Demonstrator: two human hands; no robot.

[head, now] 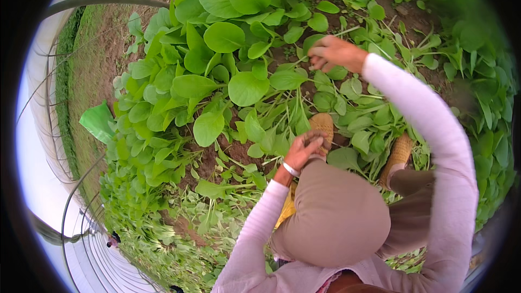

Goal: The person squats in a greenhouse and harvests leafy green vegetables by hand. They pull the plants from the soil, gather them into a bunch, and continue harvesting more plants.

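My right hand [337,53] reaches out over the low leafy greens, its fingers bent beside a round leaf [312,43]. The hand is a little blurred, and whether it grips a stem cannot be made out. Closer to my body, my left hand [305,148] is held palm-in with curled fingers, above my knee and in front of a tan woven shoe [321,125]. Anything inside its fingers is hidden. A pale bracelet [291,169] circles that wrist. Between the hands lie loose or flattened leafy plants [299,110] with pale stems.
Dense upright greens [224,36] stand ahead and to the left. Dark metal hoops [106,1] of a plastic tunnel arch along the left. A green plastic bag [99,122] rests by the bed's edge. My other shoe [398,158] stands among leaves. A person [113,240] is far off.
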